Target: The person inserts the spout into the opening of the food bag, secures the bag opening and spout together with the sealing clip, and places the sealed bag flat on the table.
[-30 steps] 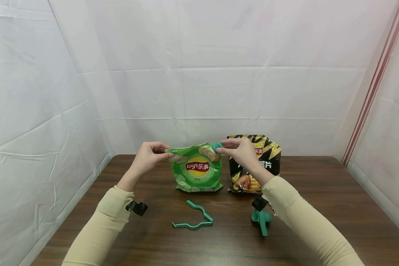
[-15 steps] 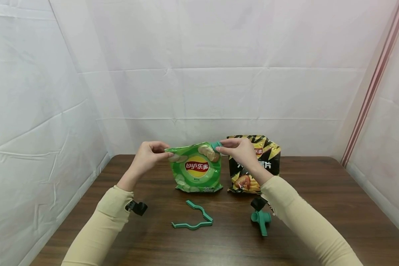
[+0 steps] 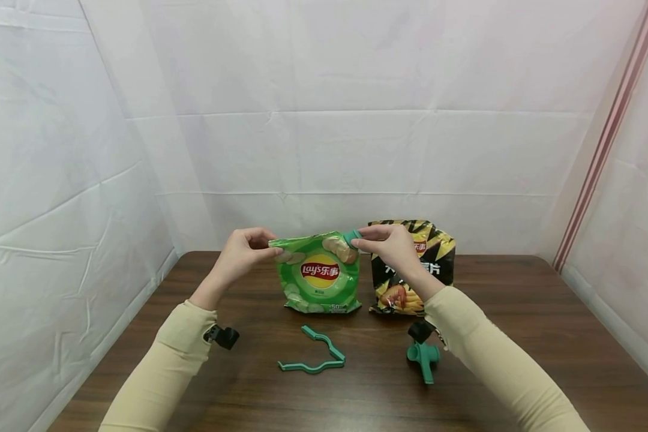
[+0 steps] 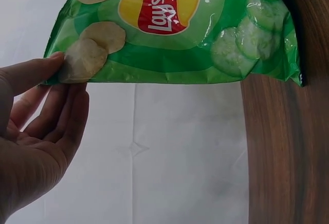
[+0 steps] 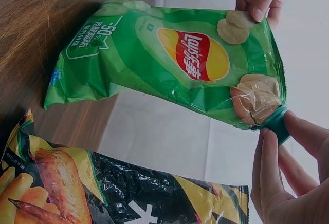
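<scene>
A green Lay's chip bag [image 3: 313,297] stands upright near the table's back edge. My left hand [image 3: 241,255] pinches its upper left corner between thumb and fingers, close up in the left wrist view. At the upper right corner my right hand [image 3: 395,249] holds a small round teal plastic ring or cap [image 5: 278,125], with the bag's corner at or inside it; how far in is hidden. An opened teal hinged clip strip [image 3: 315,367] lies in front of the bag. Below my right wrist lies a teal spout piece [image 3: 425,360] with a flat tab.
A black and yellow chip bag [image 3: 384,276] stands just right of the green one, partly behind my right hand. The dark wooden table [image 3: 237,396] carries everything. White cloth walls [image 3: 324,150] enclose its back and sides.
Almost nothing differs. Both hands keep their hold on the bag's upper corners with only tiny shifts, and the teal pieces on the table stay where they were.
</scene>
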Demonstrator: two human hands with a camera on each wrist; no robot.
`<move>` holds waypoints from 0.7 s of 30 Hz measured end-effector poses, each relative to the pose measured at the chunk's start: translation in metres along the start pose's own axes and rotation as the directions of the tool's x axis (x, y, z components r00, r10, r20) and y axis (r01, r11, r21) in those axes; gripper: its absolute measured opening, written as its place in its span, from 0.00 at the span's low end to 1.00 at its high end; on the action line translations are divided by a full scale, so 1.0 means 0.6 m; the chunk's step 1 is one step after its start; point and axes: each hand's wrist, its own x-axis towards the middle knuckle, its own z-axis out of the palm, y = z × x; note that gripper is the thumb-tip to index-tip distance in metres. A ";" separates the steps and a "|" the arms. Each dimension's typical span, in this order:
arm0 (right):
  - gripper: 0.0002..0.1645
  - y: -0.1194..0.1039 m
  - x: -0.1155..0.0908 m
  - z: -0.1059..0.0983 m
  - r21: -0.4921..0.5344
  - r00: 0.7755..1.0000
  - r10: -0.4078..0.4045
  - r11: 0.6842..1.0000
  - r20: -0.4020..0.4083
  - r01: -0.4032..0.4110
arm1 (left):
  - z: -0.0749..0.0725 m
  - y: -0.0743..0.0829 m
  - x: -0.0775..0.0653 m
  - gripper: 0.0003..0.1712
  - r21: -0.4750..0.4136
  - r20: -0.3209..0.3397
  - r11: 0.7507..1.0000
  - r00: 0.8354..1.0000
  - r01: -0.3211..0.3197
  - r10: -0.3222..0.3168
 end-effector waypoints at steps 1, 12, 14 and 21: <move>0.22 0.000 0.000 0.000 0.002 1.000 0.000 1.000 0.000 0.000 | 0.000 0.001 0.000 0.10 0.005 0.006 1.000 1.000 -0.003 0.003; 0.24 0.000 0.002 0.002 -0.023 1.000 0.002 1.000 0.001 -0.002 | 0.004 0.021 0.009 0.14 0.093 0.053 0.996 0.999 -0.014 0.009; 0.24 0.000 0.002 0.002 -0.026 1.000 0.001 1.000 0.001 -0.001 | 0.005 0.028 0.012 0.14 0.103 0.061 0.994 0.998 -0.021 0.015; 0.23 -0.001 0.002 0.001 -0.017 1.000 -0.012 1.000 0.002 0.012 | 0.011 0.054 0.025 0.11 0.151 0.059 0.987 0.997 -0.062 0.054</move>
